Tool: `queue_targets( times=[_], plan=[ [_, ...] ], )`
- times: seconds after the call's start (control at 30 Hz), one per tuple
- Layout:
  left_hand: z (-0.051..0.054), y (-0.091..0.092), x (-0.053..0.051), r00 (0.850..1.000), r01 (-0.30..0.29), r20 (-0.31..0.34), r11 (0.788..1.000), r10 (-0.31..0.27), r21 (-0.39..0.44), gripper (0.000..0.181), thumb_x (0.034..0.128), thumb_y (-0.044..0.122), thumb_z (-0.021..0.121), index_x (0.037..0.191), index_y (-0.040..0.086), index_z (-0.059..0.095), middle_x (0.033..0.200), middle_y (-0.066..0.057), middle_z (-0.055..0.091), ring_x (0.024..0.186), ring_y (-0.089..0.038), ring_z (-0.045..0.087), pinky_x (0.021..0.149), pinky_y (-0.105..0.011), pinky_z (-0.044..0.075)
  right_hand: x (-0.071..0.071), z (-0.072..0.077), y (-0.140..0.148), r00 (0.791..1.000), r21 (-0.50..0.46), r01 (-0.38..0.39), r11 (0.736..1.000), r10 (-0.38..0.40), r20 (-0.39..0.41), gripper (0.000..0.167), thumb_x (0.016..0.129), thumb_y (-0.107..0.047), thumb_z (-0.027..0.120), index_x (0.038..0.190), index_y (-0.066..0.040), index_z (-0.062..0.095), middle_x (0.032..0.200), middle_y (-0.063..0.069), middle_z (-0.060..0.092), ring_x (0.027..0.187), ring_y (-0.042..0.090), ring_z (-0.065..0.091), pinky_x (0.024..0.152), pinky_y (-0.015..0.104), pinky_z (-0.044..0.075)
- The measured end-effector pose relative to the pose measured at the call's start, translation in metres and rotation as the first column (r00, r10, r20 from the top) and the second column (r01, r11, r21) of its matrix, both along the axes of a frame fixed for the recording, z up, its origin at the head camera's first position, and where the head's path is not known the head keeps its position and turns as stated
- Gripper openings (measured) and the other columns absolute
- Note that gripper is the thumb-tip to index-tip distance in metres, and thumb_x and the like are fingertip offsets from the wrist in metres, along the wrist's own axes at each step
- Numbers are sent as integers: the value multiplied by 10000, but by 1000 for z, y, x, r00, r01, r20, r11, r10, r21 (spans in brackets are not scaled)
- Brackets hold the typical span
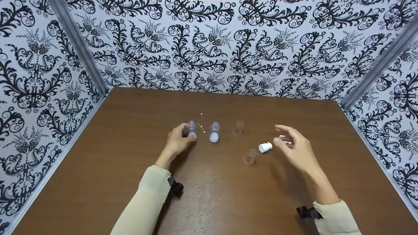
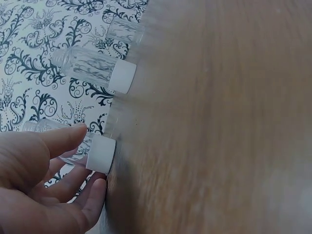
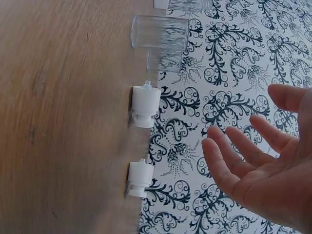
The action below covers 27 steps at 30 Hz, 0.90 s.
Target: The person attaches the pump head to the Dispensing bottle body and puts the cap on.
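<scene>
My left hand (image 1: 177, 139) grips a small clear bottle (image 1: 192, 125), thumb on one side and fingers round the other. The bottle stands upright on the table; its white base (image 2: 101, 154) and narrow clear top show in the left wrist view. Just right of it stands a matching clear bottle (image 1: 214, 130). Holding nothing, my right hand (image 1: 297, 150) hovers over the table with its fingers spread and loosely bent. Beneath and beside it lie two white pump heads, one nearer the middle (image 1: 265, 147), the other (image 3: 140, 178) partly hidden by the hand in the head view.
Two clear caps stand between the bottles and the pump heads: a far cap (image 1: 239, 127) and a nearer cap (image 1: 250, 156). The brown table (image 1: 209, 202) meets patterned walls (image 1: 209, 42) at the back and sides. Small bright light spots lie near the held bottle.
</scene>
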<state>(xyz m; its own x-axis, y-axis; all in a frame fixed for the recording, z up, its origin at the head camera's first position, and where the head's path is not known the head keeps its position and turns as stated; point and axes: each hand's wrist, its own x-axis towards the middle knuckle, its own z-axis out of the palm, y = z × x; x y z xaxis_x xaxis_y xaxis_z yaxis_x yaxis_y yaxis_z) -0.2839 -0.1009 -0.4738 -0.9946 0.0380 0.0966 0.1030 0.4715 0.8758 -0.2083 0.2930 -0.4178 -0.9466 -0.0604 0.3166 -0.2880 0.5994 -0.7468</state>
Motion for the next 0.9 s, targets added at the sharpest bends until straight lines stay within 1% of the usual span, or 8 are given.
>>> queue_targets(
  times=[0.13,0.3,0.37,0.5,0.67,0.8,0.9],
  plan=[
    [2,-1,5,1000,4,-17,1000,-4,-4,322,918,90,793,1226,66,702,1152,-133,757,1116,-301,687,1011,-468,505,-1,-2,1,1000,6,-2,1000,2,3,441,1025,-140,716,1453,-82,625,1430,164,647,1186,346,680,899,89,491],
    [8,-2,13,1000,16,-10,999,-16,33,346,924,83,801,1257,79,704,1114,-104,746,1088,-277,681,1000,-454,505,-3,0,2,1000,21,-4,1000,4,24,442,1031,-147,707,1460,-89,618,1429,158,650,1180,316,696,901,109,499],
    [11,-2,17,1000,29,-8,998,-28,49,358,925,76,803,1268,70,701,1119,-108,740,1106,-284,690,1014,-454,514,-4,1,3,999,25,-9,1000,8,33,445,1033,-149,703,1463,-87,611,1436,164,644,1187,323,696,901,111,498],
    [16,1,23,998,58,-15,997,-58,57,369,927,75,803,1279,52,696,1147,-131,737,1150,-322,713,1035,-467,539,-6,3,6,999,24,-14,1000,13,47,439,1035,-146,699,1460,-78,609,1455,172,628,1208,351,687,901,104,497],
    [21,5,30,996,83,-21,996,-82,42,388,933,86,802,1303,62,690,1174,-134,736,1167,-344,717,1033,-469,553,-8,1,10,997,20,-32,999,31,71,435,1032,-136,702,1453,-70,616,1436,172,635,1227,359,679,916,104,494],
    [25,10,36,992,120,-50,992,-118,28,368,937,84,795,1290,60,692,1193,-167,732,1153,-361,717,1018,-474,560,-9,-3,11,996,30,-41,999,38,77,435,1022,-120,713,1448,-84,629,1387,161,658,1219,354,681,903,127,503],
    [29,13,39,987,146,-69,989,-144,28,362,931,77,795,1279,61,697,1194,-185,731,1138,-363,718,1011,-472,562,-11,-5,10,996,29,-51,998,49,70,435,1014,-103,721,1440,-80,636,1382,159,661,1211,362,683,910,135,504]
  ],
)
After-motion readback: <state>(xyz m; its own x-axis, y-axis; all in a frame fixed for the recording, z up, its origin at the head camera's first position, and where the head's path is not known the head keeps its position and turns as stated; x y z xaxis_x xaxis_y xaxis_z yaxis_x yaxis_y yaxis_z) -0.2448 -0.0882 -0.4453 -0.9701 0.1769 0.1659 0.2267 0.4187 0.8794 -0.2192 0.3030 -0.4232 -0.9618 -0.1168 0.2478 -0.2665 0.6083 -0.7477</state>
